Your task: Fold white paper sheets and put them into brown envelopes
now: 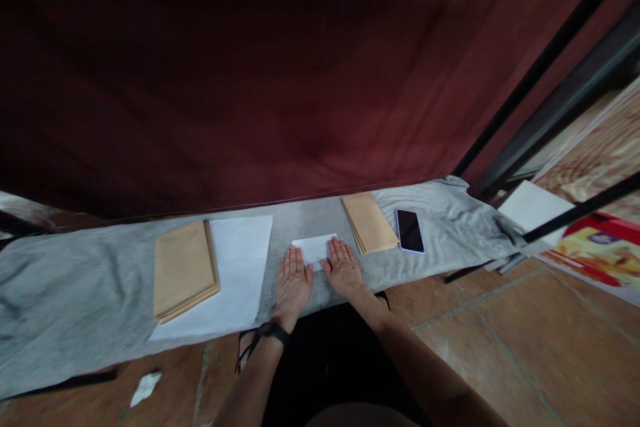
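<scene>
Where white paper (314, 248) lies on grey cloth (307, 215), both hands (294, 282) rest flat at its edges

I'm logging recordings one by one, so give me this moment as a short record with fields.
Hands: left hand and right hand palms down, overlapping the ends of a small white paper
Worn: black band on left wrist
Left of hands: brown paper stack, partly over a large white sheet
Right of hands: smaller brown stack, then phone, screen dark
Surface: grey cloth
Backdrop: dark red fabric

White paper (314, 245), tan envelopes (183, 270), grey cloth (306, 217), dark red curtain (300, 93), lilac-edged black phone (410, 231), brown floor tiles (505, 327)
</scene>
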Demonstrator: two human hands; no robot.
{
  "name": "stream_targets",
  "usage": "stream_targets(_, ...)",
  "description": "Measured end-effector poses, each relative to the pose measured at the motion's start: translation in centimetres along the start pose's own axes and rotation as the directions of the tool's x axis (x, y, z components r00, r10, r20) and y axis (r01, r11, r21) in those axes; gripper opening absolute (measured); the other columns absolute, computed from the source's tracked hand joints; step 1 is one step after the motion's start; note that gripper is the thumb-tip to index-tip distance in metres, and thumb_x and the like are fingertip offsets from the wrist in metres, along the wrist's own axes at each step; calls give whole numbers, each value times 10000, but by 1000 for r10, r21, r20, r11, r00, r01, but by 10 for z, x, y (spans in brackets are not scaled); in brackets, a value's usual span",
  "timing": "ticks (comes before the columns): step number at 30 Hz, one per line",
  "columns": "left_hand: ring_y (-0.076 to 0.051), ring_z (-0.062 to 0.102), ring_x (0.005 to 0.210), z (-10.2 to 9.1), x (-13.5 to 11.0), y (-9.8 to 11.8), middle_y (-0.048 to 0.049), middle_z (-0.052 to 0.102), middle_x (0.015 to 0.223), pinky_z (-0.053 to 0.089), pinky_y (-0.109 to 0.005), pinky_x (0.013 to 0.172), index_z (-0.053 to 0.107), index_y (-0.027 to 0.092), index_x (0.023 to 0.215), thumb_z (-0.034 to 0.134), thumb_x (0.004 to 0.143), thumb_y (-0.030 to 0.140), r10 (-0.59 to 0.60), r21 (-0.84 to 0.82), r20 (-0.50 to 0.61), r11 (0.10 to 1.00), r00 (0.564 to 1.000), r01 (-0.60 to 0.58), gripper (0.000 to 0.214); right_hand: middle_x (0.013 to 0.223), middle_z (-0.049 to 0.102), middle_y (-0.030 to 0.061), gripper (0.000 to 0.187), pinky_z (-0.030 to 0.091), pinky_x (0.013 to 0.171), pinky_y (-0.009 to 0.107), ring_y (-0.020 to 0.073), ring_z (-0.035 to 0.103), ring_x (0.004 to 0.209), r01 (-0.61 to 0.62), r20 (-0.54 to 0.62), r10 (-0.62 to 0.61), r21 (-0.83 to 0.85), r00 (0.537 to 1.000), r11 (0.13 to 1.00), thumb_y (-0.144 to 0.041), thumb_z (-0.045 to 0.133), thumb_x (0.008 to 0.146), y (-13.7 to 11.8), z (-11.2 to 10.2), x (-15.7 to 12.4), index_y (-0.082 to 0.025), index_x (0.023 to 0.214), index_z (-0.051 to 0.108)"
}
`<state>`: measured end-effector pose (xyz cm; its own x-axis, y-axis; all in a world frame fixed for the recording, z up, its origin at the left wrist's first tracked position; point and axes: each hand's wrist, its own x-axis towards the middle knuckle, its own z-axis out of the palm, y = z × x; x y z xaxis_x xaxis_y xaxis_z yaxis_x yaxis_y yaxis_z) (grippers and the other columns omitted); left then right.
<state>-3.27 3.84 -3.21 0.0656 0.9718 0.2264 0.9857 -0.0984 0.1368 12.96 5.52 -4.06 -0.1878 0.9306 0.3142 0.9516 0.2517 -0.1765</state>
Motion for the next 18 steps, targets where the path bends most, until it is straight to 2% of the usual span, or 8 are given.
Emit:
stream_targets(5,-291,291,1495,-3,6,3,-210,393,1565,279,-489,1213,316,25,1521,307,977,306,-46,20,-39,999,998,47,612,1555,390,182,597,298,1178,432,272,378,1444,12,-44,-12,5,999,1000,-403,382,1042,-1,0,-2,-41,1517,377)
stream_targets(11,-246,239,1516,-3,22,21,-159,358,1597,233,-450,1236,314,68,1532,287,977,266,102,-39,45,994,994,-100,590,1549,410,172,571,290,1176,429,269,393,1434,10,-56,-9,9,998,1000,-372,374,1042,-2,2,-2,-51,1514,386)
stream_targets(18,-277,235,1516,0,22,14,-189,355,1590,246,-476,1226,309,50,1530,298,988,333,37,-24,30,999,999,-36,611,1542,418,167,589,290,1177,445,276,397,1431,1,-51,1,37,999,999,-399,383,1036,-2,2,-3,-60,1518,386)
